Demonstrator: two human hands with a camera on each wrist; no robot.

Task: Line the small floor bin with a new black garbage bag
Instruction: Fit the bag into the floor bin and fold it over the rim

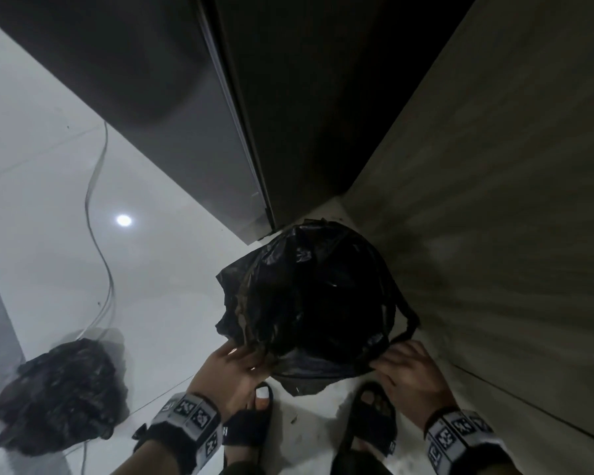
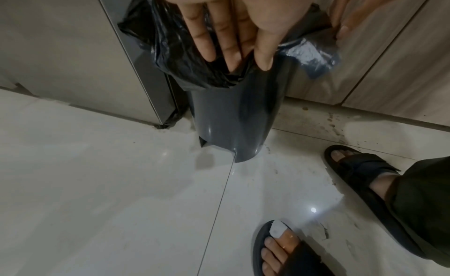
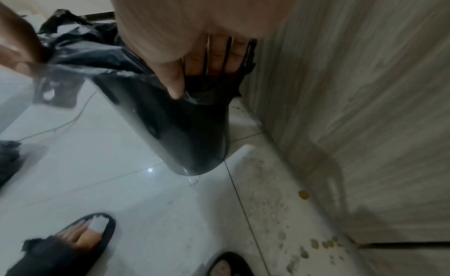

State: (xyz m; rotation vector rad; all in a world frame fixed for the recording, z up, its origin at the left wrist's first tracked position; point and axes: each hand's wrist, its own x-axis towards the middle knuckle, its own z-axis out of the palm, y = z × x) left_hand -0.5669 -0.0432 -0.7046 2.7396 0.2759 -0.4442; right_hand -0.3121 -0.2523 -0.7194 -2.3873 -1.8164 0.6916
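Observation:
A new black garbage bag is draped over the mouth of the small dark grey floor bin, which stands in the corner. My left hand holds the bag's hem on the near left of the rim; in the left wrist view its fingers point down with their tips tucked into a fold, and the thumb lies on the bin wall. My right hand grips the hem on the near right. Thin strands of bag run between its fingers, and the thumb presses on the plastic. The bin's inside is hidden.
A full, crumpled black bag lies on the white tile floor at the left, with a cable trailing past it. A dark appliance stands behind the bin and a wood-grain cabinet to its right. My sandalled feet are just in front.

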